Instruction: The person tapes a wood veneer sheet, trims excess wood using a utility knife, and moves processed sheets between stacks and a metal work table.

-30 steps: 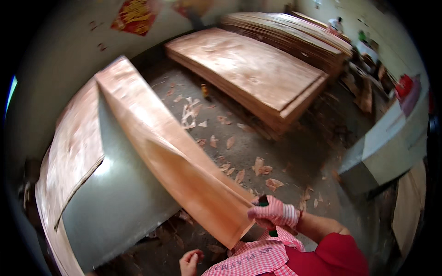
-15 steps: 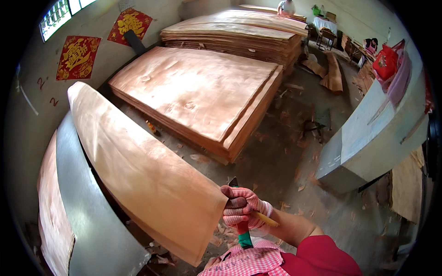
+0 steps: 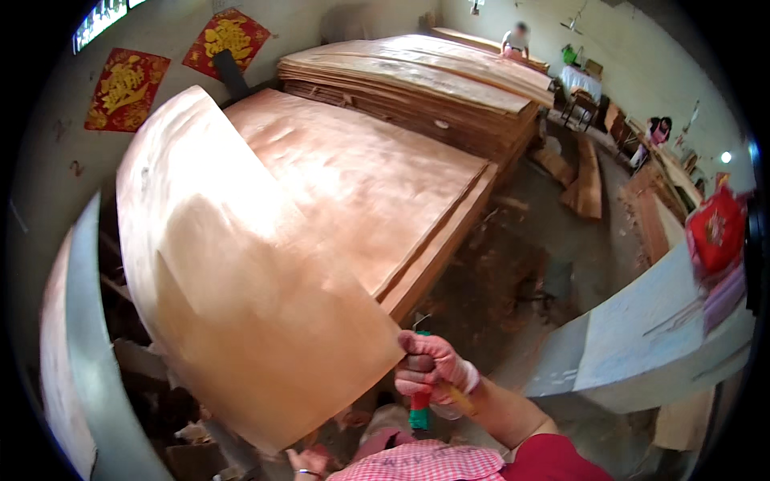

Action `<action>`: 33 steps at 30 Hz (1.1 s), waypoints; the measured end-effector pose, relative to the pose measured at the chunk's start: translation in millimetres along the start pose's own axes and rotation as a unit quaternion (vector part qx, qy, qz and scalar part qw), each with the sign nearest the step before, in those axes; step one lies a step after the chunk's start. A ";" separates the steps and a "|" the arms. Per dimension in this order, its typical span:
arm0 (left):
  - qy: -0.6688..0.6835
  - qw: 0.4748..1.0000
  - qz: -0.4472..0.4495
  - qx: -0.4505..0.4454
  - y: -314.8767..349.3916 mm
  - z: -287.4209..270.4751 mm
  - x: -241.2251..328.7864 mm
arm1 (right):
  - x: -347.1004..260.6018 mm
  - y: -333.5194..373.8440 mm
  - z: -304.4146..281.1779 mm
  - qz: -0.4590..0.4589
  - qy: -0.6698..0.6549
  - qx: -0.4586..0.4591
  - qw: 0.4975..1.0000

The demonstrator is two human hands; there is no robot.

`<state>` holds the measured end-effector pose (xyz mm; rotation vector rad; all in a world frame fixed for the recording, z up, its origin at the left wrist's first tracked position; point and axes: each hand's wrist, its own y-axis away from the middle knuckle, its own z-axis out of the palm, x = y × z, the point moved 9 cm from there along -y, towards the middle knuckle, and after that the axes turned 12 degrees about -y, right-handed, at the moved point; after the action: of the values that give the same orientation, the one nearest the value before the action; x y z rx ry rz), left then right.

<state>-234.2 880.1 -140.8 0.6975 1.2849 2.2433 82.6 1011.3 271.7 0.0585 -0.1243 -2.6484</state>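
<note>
A large, thin wood veneer sheet [image 3: 265,321] slants up in front of me, its far end raised and curling. My right hand [image 3: 433,367], in a pink-and-white glove, is closed on its near right corner. The same hand holds a tool with a red-and-green handle [image 3: 419,417], its upper end mostly hidden by the fingers, and a yellow rod [image 3: 460,399]. My left hand [image 3: 311,460], with a band at the wrist, shows low in the view beside the sheet's lower corner. Its fingers look spread; I cannot tell whether it touches the sheet.
A stack of veneer [image 3: 361,176] lies beyond the sheet, with a taller stack [image 3: 417,100] behind. A curved grey metal panel [image 3: 100,353] stands at left. At right is a pale bench [image 3: 634,337] with a red bag [image 3: 716,231]. Two people work at the back.
The veneer sheet has swung up and turned its broad face toward me, now covering part of the near stack. My left hand has come into clearer sight. My right hand keeps its grip.
</note>
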 end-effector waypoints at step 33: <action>0.122 0.923 0.350 0.101 -212.8 456.7 67.0 | -759.9 -144.6 -39.1 -0.147 0.669 0.333 0.648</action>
<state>30.8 1313.1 -115.5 1.1229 1.5840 2.8584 687.4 1493.6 233.4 2.2994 -0.5737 -1.9456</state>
